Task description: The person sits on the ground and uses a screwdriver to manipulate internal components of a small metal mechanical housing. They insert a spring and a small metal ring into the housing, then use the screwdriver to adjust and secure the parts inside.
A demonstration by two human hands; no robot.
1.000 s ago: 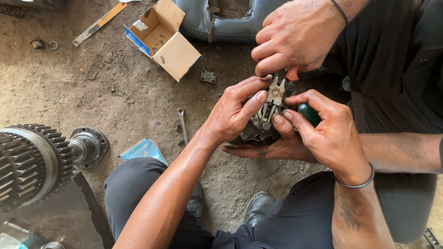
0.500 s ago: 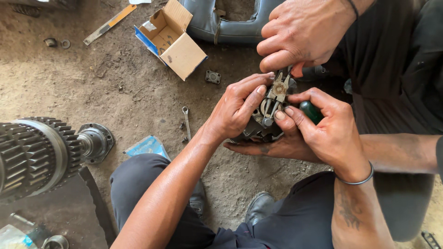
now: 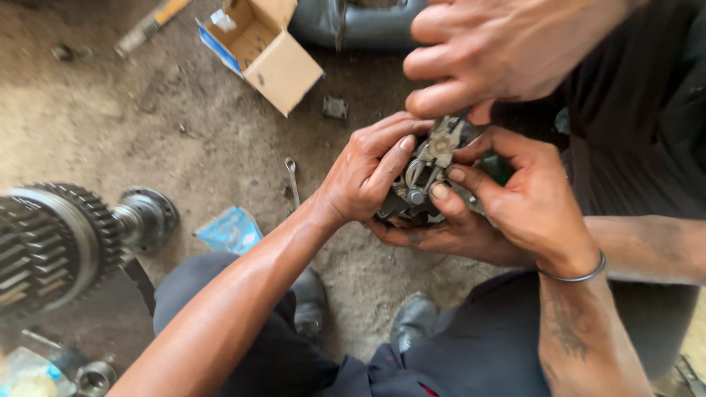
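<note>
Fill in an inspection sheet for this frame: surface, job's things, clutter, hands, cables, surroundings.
Surface: bare dirt floor, dusty and uneven.
Job's things: small metal assembly of brackets and springs, held up off the floor.
Clutter: open cardboard box, small wrench, blue packet, small square metal piece, large gear shaft.
Hands: left hand and right hand both grip the assembly; a co-worker's hand pinches its top, another supports it from beneath.
Cables: nothing seen.
Surroundings: grey pipe at the top edge, dark shoes below.
</note>
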